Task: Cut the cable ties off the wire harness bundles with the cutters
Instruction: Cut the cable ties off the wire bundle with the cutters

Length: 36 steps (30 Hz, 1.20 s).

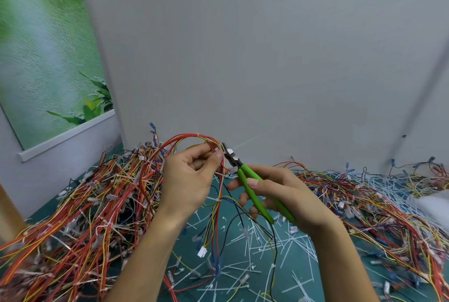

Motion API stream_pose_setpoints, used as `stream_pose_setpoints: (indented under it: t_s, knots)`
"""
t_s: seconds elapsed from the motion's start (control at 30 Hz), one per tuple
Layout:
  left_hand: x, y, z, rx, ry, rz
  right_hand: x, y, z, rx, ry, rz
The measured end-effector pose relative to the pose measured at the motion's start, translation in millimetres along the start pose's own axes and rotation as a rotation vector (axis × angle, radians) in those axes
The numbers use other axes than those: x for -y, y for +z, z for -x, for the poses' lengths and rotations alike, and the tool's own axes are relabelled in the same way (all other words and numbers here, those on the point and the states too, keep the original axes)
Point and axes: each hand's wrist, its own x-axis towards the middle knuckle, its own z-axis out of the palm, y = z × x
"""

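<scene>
1. Two bare forearms come in from the bottom edge, and the left hand (189, 177) is curled with its thumb and fingertips pinching the wire harness (184, 137), a loop of red and yellow wires raised above the counter (386, 275).
2. Its right neighbour, the right hand (286, 194), grips the green handles of the cutters (252, 192). The dark cutter head points up and to the left, just beside the left thumb tip, at the harness wires. I cannot tell if the blades touch a tie.
3. One white cable tie (215, 198) is still around the harness below the left hand, and a white connector (202, 252) hangs at the wire ends.
4. Under the hands, many cut ties (286, 250) lie scattered on the green counter.
5. Further out there are two big heaps of harnesses – the left pile (85, 204) and the right pile (364, 204).
6. Behind everything stands a grey wall (267, 58), with a green poster (43, 58) at the left.
</scene>
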Motion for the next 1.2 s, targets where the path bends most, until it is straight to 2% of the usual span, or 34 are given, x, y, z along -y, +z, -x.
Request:
stream_pose_setpoints:
  t_s: [0.17,0.43,0.7,0.97,1.2]
  knots:
    - [1.9,1.2,0.1,-0.002,0.007,-0.015,0.3,-4.0,2.3,-0.035,-0.022,0.095]
    - [2.7,1.9,-0.3,-0.02,0.013,-0.018,0.5,-6.6,4.7,-0.06,-0.047,0.076]
    - [4.4,1.3,-0.2,-0.021,0.034,-0.037,3.1,-0.7,3.5,-0.016,-0.043,0.105]
    - [8.0,2.0,-0.6,-0.023,0.022,-0.066,-2.7,0.6,0.0,-0.058,-0.088,0.406]
    - [8.8,0.1,-2.0,-0.025,0.02,-0.065,-3.0,2.7,-0.6,-0.047,-0.117,0.439]
